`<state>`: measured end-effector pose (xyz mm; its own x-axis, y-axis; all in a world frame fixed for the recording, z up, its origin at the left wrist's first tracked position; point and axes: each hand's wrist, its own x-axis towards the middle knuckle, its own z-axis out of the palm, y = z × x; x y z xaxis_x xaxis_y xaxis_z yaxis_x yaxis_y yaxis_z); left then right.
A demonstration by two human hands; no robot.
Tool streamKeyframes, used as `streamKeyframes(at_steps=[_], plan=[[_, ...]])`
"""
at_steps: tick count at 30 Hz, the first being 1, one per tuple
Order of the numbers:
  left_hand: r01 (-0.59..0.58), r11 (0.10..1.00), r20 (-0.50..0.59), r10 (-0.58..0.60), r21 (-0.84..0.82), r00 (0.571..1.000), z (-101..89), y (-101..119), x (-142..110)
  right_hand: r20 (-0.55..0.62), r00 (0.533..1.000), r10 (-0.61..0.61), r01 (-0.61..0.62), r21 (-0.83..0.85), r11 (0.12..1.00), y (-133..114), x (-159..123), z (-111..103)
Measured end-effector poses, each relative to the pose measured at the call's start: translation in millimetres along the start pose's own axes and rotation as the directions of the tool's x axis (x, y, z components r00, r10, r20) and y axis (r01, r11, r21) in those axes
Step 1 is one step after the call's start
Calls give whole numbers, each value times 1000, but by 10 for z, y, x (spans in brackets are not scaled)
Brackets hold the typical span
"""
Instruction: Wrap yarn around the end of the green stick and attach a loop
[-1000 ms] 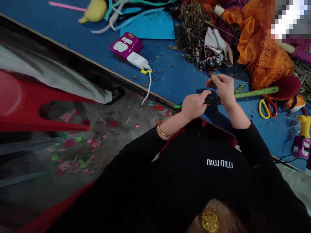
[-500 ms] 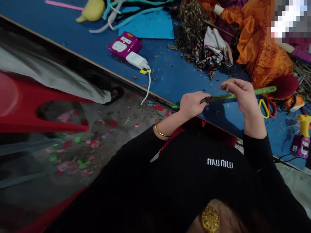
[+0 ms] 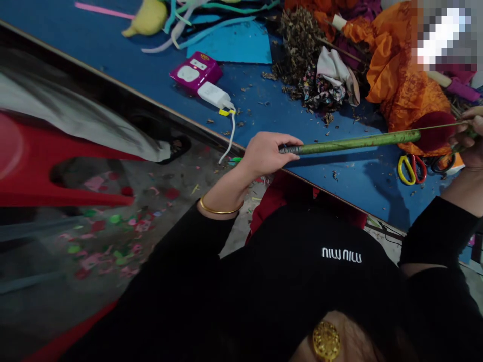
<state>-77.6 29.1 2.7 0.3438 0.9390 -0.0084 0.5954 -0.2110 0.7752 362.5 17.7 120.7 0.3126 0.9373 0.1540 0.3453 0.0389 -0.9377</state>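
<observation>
My left hand (image 3: 266, 152) is closed around the dark near end of a long green stem (image 3: 358, 142), held level above the blue table (image 3: 124, 60). The stem runs right to a dark red flower head (image 3: 433, 133). My right hand (image 3: 470, 141) is at the right frame edge beside the flower head, fingers closed on a thin green strand that stretches along the stem. A gold bangle sits on my left wrist.
A magenta power strip (image 3: 194, 72) with a white charger (image 3: 214, 94) lies on the table. Dried plant bits (image 3: 302, 40), orange cloth (image 3: 400, 70), patterned fabric (image 3: 332, 75) and yellow-handled scissors (image 3: 409, 168) lie around. A red plastic chair (image 3: 49, 171) stands left over a littered floor.
My right hand slid from the stem's near end out to the flower head at the far right, drawing the thin strand out. My left hand shifted left and now grips the stem's end.
</observation>
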Motion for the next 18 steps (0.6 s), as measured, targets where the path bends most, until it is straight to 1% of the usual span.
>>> streamKeyframes(at_steps=[2, 4, 6, 7, 8, 10, 13, 15, 16, 17, 18], plan=[[10, 1000, 34, -10, -15, 999, -83, -32, -27, -32, 999, 8, -8, -9, 1000, 3, 38, 79], [23, 1000, 67, -23, -10, 997, -152, -55, -47, -64, 997, -37, 32, -75, 997, 23, 74, 150], [48, 999, 95, -48, 5, 994, -222, -77, -58, -50, 993, -106, 95, -181, 979, 49, 115, 176], [63, 998, 112, -64, 10, 992, -260, -89, -61, -19, 993, -117, 109, -223, 969, 61, 138, 172], [77, 997, 134, -78, 13, 988, -301, -104, -63, 22, 995, -102, 104, -244, 964, 73, 161, 159], [93, 996, 197, -94, 17, 976, -388, -138, -62, 83, 996, -25, 43, -219, 975, 104, 205, 122], [108, 994, 306, -104, 3, 946, -492, -187, -55, 88, 990, 108, -98, -108, 989, 208, 250, 84], [133, 990, 369, -111, -34, 923, -517, -204, -52, 97, 980, 176, -172, -53, 984, 329, 269, 77], [143, 988, 384, -109, -59, 917, -513, -206, -50, 94, 978, 186, -184, -31, 982, 399, 280, 76], [146, 986, 388, -103, -84, 916, -500, -204, -48, 69, 984, 165, -163, -32, 986, 467, 294, 74], [147, 983, 377, -95, -113, 922, -480, -198, -44, 28, 993, 112, -110, -60, 992, 531, 310, 71]])
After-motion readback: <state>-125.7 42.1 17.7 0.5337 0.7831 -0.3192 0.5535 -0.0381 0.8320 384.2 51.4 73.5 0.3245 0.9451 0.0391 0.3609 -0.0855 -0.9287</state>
